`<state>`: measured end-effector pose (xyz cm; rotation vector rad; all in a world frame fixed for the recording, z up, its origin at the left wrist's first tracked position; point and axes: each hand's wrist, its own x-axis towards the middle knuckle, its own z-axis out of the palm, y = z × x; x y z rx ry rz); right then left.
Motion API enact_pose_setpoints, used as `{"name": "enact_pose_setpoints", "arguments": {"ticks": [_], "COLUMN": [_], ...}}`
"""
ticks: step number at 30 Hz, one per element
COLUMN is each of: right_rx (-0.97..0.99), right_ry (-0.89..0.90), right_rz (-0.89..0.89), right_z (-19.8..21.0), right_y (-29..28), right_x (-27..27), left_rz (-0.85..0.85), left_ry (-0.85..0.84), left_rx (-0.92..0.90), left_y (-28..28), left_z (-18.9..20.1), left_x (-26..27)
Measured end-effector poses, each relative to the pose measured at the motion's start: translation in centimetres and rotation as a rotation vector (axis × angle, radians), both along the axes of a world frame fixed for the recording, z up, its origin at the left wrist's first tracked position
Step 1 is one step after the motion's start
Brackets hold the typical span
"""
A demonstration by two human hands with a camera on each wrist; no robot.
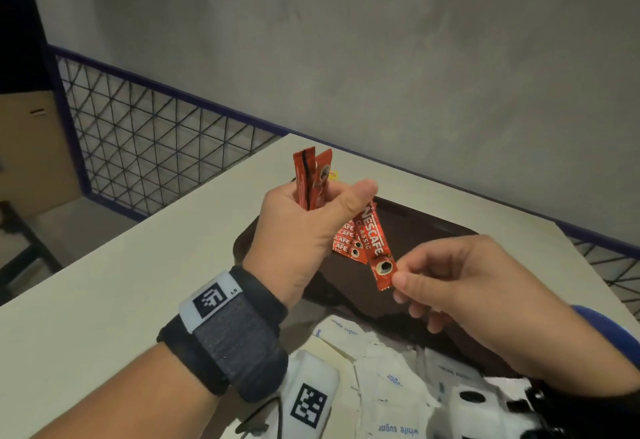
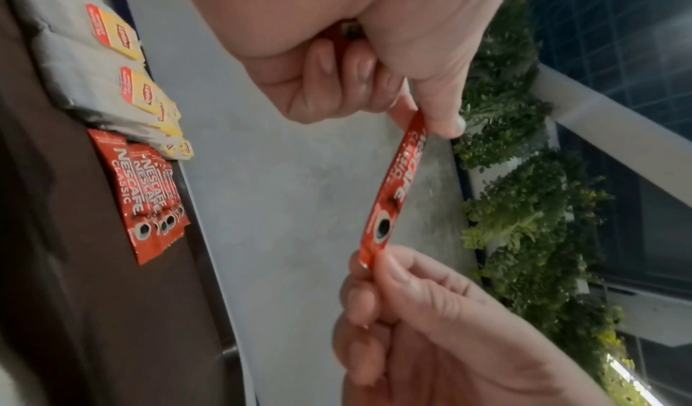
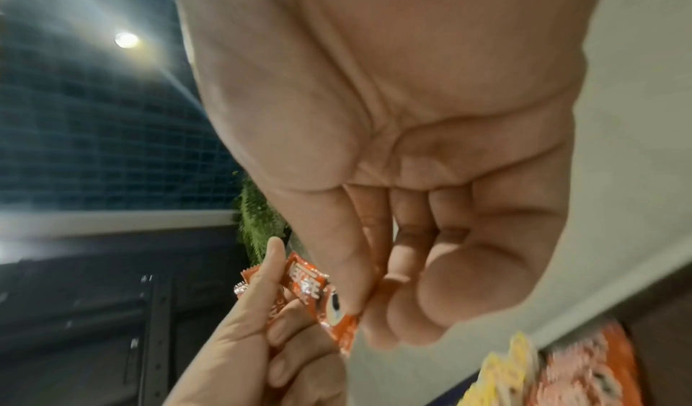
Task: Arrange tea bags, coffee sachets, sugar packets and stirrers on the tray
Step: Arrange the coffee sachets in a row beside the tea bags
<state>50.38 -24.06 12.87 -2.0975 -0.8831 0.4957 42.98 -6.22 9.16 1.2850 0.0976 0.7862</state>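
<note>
- L hand point(image 1: 298, 227) raised over tray point(image 1: 429, 231), fist round a bunch of red coffee sachets point(image 1: 311, 179).
- R hand point(image 1: 485, 296) pinches lower end of one sachet point(image 1: 379, 255) w/ thumb + forefinger; top end under L thumb.
- Other coffee sachets point(image 2: 146, 193) fanned on tray, tea bags point(image 2: 123, 66) just beside.
- Sugar packets point(image 1: 388, 383) on table point(image 1: 104, 300), near edge of tray.

Coffee sachets point(image 2: 149, 196) beside tea bags point(image 2: 123, 66) on tray point(image 1: 433, 241)
</note>
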Motion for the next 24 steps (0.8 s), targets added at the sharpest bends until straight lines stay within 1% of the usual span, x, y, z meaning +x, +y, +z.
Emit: {"name": "enact_pose_setpoints", "arguments": {"ticks": [3, 4, 6, 8, 11, 13, 15, 17, 20, 24], "right_rx": [0.151, 0.187, 0.172, 0.050, -0.250, -0.435, -0.544, -0.605, -0.646, -0.661], "right_ry": [0.209, 0.249, 0.234, 0.127, -0.050, -0.061, -0.031, -0.035, -0.054, -0.046], "right_rz": [-0.068, -0.099, -0.129, -0.143, -0.096, -0.034, 0.012, 0.047, 0.082, 0.084], "right_z": [-0.1, 0.1, 0.3, 0.5, -0.1, -0.9, -1.7, -2.1, -2.5, -2.7], "right_y": [0.7, 0.8, 1.2, 1.8, 3.1, 3.8, 4.6, 5.6, 7.0, 8.5], "right_x": [-0.8, -0.7, 0.0, 1.6, 4.8, 6.4, 7.5, 8.2, 8.9, 9.6], "left_rz": [-0.006, 0.009, 0.056, 0.095, 0.098, 0.090, 0.093, 0.097, 0.116, 0.178], "left_ry": [-0.018, -0.014, -0.003, 0.009, 0.029, 0.038, 0.034, 0.025, 0.014, 0.077], "left_rx": [-0.120, -0.163, -0.236, -0.308, -0.466, -0.531, -0.557, -0.572, -0.572, -0.549], "left_y": [0.4, 0.7, 1.4, 2.4, 3.7, 4.2, 4.4, 4.5, 4.7, 4.6], "left_z": [0.7, 0.9, 0.9, 0.5, 0.0, -0.2, -0.4, -0.5, -0.5, -0.4], "left_x": [-0.2, -0.3, -0.1, 0.2, 0.8, 1.0, 1.1, 1.2, 1.3, 1.4]}}
